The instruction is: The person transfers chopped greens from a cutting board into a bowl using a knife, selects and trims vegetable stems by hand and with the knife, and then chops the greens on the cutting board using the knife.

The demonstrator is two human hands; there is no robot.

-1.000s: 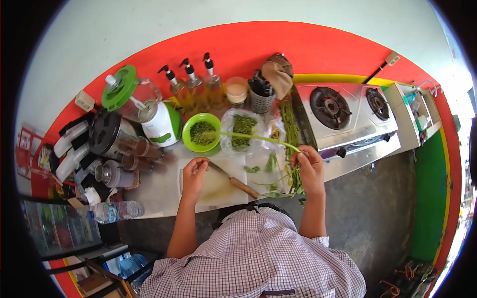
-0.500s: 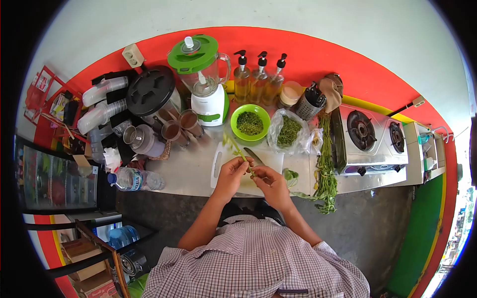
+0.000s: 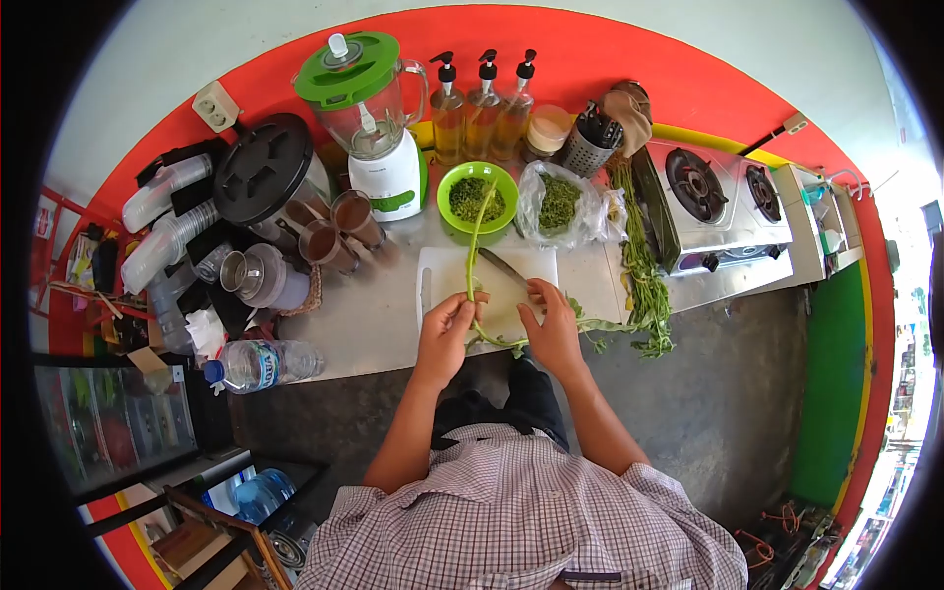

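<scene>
My left hand [image 3: 449,332] pinches a long green stem [image 3: 475,236], which rises over the cutting board toward the green bowl. Its lower part bends right, with leaves beneath my hands. My right hand [image 3: 555,326] is beside it, thumb apart from the fingers. Its fingertips meet the near end of a knife [image 3: 502,266] on the white cutting board [image 3: 438,264]; no firm grip shows. Behind the board, the green bowl [image 3: 512,187] holds chopped greens [image 3: 474,200]. A clear plastic bag [image 3: 527,204] beside it contains more greens [image 3: 560,203].
Leafy stalks [image 3: 644,285] hang over the counter edge, left of a gas stove [image 3: 723,211]. A blender [image 3: 385,177], pump bottles [image 3: 482,118] and brown cups [image 3: 327,246] stand behind. A water bottle [image 3: 265,364] lies at the left front edge.
My hands have moved apart; the right one shifted right, toward the knife's end. The stem in my left hand now stands up farther over the board. The camera view has tilted.
</scene>
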